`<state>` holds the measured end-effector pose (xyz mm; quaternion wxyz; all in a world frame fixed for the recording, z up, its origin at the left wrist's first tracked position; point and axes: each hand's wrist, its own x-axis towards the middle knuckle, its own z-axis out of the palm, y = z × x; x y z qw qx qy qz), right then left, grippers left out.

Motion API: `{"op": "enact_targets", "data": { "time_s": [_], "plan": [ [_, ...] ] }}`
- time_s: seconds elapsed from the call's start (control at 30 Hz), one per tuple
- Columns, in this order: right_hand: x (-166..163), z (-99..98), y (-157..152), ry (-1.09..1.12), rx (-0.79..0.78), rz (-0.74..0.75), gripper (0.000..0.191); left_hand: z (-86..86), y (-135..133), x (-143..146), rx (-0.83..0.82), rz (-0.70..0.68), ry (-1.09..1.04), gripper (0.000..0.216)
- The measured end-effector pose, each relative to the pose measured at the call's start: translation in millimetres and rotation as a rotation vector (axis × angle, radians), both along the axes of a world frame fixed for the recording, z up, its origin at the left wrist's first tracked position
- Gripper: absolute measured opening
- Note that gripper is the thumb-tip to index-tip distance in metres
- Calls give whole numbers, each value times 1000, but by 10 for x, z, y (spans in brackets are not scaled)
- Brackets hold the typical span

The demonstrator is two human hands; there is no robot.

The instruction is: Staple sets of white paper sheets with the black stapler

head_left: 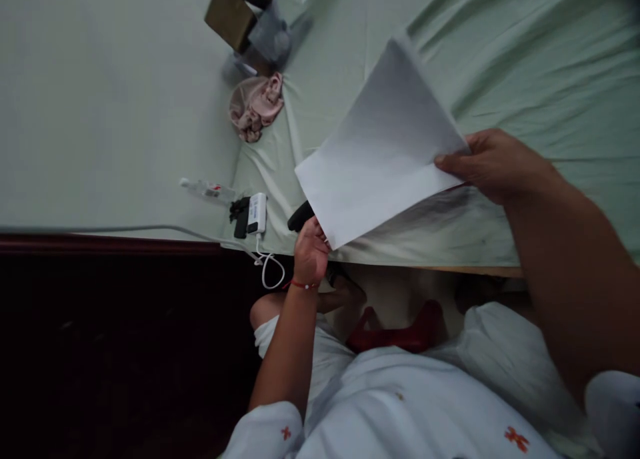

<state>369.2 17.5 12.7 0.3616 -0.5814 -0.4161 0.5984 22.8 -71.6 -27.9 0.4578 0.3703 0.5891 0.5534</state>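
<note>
A white sheet of paper (385, 149), perhaps more than one layer, is held tilted over the bed's front edge. My right hand (487, 162) pinches its right corner, thumb on top and fingers underneath. At the lower left corner of the paper is my left hand (311, 252), palm turned up and fingers curled, partly hidden by the sheet. A black rounded object (301, 216) sticks out just beyond the left fingers. Whether the left hand grips it or the paper corner is unclear.
A green-sheeted bed (525, 79) spreads ahead. Along the wall are a white charger (257, 212) with a cable (273, 282), a clear plastic bottle (207, 189), a pink cloth (257, 105) and a brown box (230, 15). A red stool-like object (395, 337) is below me.
</note>
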Motion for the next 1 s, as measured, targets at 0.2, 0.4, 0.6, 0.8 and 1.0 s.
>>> {"op": "enact_targets", "data": {
  "time_s": [0.2, 0.4, 0.6, 0.8, 1.0],
  "plan": [
    [-38, -3, 27, -459, 115, 176, 13, -256, -14, 59, -45, 123, 181, 55],
    [-5, -99, 96, -599, 168, 140, 12, -296, -37, 66, -46, 138, 160, 58],
    [-24, -1, 57, -534, 31, 53, 14, -247, -67, 120, -108, 80, 92, 56],
    [-11, 9, 44, -487, 44, 3, 13, -225, -56, 167, -92, 135, 95, 61],
    [25, -32, 42, -382, 67, -38, 11, -162, -87, 183, -122, 67, 106, 55]
  ]
}}
